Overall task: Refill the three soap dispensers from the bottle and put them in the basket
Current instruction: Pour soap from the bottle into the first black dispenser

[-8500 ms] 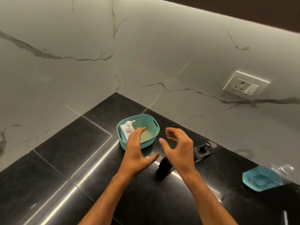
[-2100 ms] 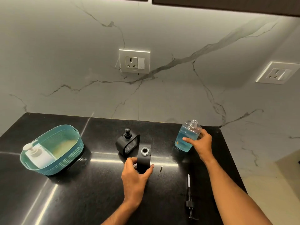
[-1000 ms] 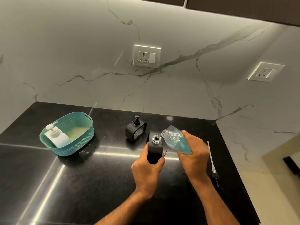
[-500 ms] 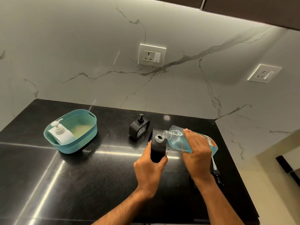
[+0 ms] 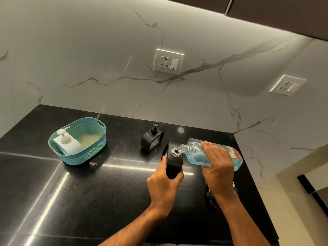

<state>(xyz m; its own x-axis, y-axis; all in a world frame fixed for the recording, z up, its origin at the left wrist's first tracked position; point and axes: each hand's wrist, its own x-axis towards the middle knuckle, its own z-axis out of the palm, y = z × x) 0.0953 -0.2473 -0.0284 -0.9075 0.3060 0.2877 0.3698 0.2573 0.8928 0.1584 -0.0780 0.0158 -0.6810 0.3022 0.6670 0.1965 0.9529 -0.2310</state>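
My left hand [image 5: 164, 185] grips an open black soap dispenser [image 5: 173, 161] standing on the black counter. My right hand [image 5: 217, 166] holds a clear bottle of blue soap [image 5: 194, 153] tipped on its side, its open neck right at the dispenser's round opening. A second black dispenser [image 5: 151, 139] with its pump on stands just behind. A white dispenser [image 5: 68, 143] stands inside the teal basket [image 5: 85, 155] at the left.
A loose black pump head [image 5: 210, 199] lies on the counter under my right wrist. The counter's right edge [image 5: 255, 192] drops off close to my right arm. Marble walls with two wall sockets [image 5: 168, 62] rise behind.
The bottle has tipped further toward horizontal and its neck has come to the dispenser's opening. My left hand keeps holding the dispenser in place.
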